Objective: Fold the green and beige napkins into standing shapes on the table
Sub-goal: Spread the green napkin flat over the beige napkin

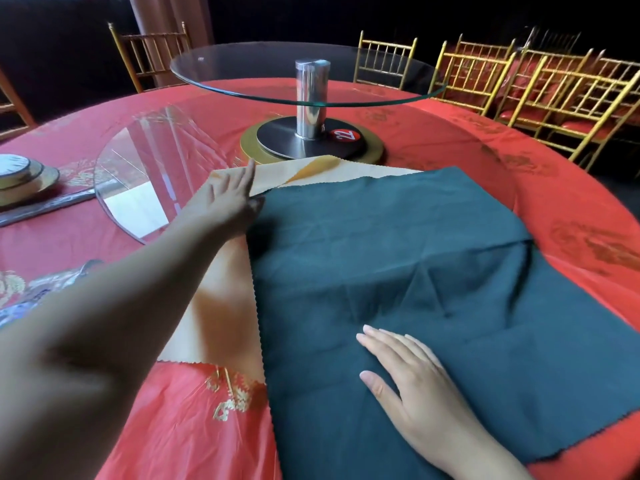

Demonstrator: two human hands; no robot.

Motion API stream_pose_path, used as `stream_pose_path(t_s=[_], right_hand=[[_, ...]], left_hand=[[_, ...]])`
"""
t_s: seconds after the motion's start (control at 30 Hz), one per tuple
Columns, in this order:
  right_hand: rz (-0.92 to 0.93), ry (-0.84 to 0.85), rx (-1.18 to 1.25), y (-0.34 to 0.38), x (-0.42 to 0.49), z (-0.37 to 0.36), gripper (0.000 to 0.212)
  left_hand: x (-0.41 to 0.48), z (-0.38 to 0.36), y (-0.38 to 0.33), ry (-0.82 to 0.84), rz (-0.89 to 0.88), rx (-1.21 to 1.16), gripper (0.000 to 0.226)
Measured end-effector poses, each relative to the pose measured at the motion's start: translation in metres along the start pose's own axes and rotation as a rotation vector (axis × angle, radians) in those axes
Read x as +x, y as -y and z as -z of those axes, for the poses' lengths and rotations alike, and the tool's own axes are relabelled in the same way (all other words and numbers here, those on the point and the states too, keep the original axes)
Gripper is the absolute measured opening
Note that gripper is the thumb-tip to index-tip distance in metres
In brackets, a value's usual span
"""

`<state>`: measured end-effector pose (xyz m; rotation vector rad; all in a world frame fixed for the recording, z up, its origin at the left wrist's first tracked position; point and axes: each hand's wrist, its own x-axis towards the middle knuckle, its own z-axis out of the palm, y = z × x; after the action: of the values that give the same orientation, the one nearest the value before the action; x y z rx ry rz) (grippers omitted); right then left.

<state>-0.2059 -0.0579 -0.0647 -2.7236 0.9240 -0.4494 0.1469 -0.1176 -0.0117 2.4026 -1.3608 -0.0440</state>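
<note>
A dark green napkin (408,271) lies spread flat on the red table, overlapping a beige napkin (225,292) whose left strip and far edge show beside it. My left hand (232,199) reaches to the green napkin's far left corner, fingers straight, touching the cloth where green meets beige. Flat on the green napkin near its front rests my right hand (405,372), palm down with its fingers spread.
A raised glass turntable (242,88) on a steel post (311,98) stands behind the napkins, with a numbered red tag (345,135) on its base. Stacked plates (20,174) sit far left. Gold chairs (540,88) ring the red tablecloth (571,188).
</note>
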Motion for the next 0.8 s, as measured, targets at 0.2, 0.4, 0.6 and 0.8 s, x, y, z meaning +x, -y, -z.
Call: stream_pose_path(t_s=[0.2,0.4,0.6,0.8], right_hand=[[0.015,-0.006,0.020,0.000,-0.002,-0.002,0.055],[0.007,0.003,-0.017,0.003,-0.001,0.001,0.051],[0.019,0.004,-0.007,0.000,-0.001,-0.001,0.047],[-0.003,0.048,-0.006,0.004,0.000,0.002,0.048]], left_hand=[[-0.013,-0.014,-0.004,0.041,-0.165,0.146,0.041],[0.003,-0.006,-0.005,0.119,-0.029,0.232,0.045],[0.021,-0.008,-0.005,0.166,-0.010,0.278,0.055],[0.028,-0.013,-0.002,0.128,0.030,0.225,0.063]])
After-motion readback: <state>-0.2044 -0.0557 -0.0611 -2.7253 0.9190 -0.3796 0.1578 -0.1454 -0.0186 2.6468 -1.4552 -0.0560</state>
